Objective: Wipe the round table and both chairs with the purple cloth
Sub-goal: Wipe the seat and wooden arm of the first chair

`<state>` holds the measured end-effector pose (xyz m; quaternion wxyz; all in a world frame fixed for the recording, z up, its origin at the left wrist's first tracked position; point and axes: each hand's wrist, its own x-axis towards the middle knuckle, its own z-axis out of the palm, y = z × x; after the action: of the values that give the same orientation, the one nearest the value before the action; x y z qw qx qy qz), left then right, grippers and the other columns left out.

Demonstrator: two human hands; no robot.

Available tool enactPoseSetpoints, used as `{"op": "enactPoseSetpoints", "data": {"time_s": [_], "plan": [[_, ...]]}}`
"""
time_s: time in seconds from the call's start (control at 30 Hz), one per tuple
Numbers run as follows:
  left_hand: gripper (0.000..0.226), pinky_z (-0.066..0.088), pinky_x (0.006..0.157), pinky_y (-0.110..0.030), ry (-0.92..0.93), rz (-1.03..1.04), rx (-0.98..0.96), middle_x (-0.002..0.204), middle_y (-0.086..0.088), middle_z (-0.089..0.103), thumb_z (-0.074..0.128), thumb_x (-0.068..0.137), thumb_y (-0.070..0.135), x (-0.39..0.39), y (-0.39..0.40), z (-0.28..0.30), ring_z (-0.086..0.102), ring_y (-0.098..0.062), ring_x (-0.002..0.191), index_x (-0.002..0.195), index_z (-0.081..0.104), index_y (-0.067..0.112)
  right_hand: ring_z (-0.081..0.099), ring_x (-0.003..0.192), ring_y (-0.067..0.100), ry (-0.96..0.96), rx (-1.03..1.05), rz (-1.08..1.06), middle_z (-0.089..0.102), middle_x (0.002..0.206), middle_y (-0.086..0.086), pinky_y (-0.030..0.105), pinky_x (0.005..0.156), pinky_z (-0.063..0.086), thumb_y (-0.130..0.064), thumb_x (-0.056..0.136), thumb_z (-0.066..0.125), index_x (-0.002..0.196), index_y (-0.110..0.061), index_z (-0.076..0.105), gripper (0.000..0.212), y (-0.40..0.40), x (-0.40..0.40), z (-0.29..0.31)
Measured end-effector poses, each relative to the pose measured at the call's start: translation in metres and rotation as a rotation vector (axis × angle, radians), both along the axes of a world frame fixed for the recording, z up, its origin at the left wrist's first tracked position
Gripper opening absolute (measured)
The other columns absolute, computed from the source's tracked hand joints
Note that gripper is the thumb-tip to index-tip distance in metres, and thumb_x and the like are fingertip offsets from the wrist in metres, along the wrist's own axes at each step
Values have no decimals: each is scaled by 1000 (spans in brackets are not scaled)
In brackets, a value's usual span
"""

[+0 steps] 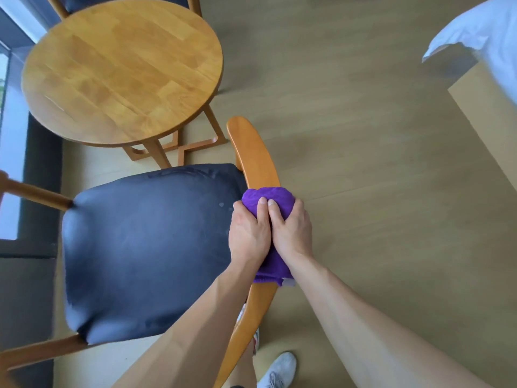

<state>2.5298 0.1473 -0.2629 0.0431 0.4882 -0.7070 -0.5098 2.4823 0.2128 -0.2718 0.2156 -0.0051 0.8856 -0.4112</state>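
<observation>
**Two hands on one cloth, working the chair's top rail**

Both hands are wrapped over the purple cloth (268,200), left hand (249,233) and right hand (292,231) side by side, thumbs meeting in the middle and fingers curled down either side. So neither hand is loose; they're clamping the cloth round the curved backrest rail (251,152) of the near chair (145,247). My guess is that's the point of the double grip: the cloth folds over the rail, so sliding along would clean top and both faces at once. A tail of cloth hangs out below the wrists.

Moving outward, the chair's dark padded seat sits just left of the hands, with pale smudges near its far right corner, so it probably still wants a pass. The round table (120,71) stands beyond the seat, bare wood, and the second chair (126,0) peeks out past it. White bedding (481,32) is off to the right, a white shoe (279,371) down below on the floor.
</observation>
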Motion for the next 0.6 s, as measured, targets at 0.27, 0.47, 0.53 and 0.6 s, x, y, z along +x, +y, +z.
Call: {"op": "enactPoseSetpoints", "data": {"time_s": [0.27,0.47,0.53,0.6], "plan": [[48,46,94,-49,-7,160,-6,117,-11,59,38,100,53,-82,-66,1,55,-31,111,113,47,8,59,108,35,71,139,277,63,116,17,38,80,45,-58,92,50,118,-8,51,56,-76,-101,4],[44,41,96,-45,-13,269,-88,126,-14,58,34,103,45,-143,-129,-5,51,-34,120,120,47,7,57,113,36,128,145,448,64,119,18,36,82,39,-58,94,48,116,-7,55,56,-150,-166,-1],[43,40,90,-42,18,264,-115,122,-16,61,33,103,44,-150,-139,-9,54,-36,117,126,44,8,56,116,36,136,168,456,63,122,19,35,83,37,-60,94,45,114,-7,57,59,-161,-175,-7],[48,36,83,-37,50,253,-130,119,-17,64,33,104,44,-151,-141,-14,56,-36,115,139,36,11,54,118,35,127,181,445,62,123,19,34,82,33,-63,94,41,112,-6,58,62,-163,-178,-12]]}}
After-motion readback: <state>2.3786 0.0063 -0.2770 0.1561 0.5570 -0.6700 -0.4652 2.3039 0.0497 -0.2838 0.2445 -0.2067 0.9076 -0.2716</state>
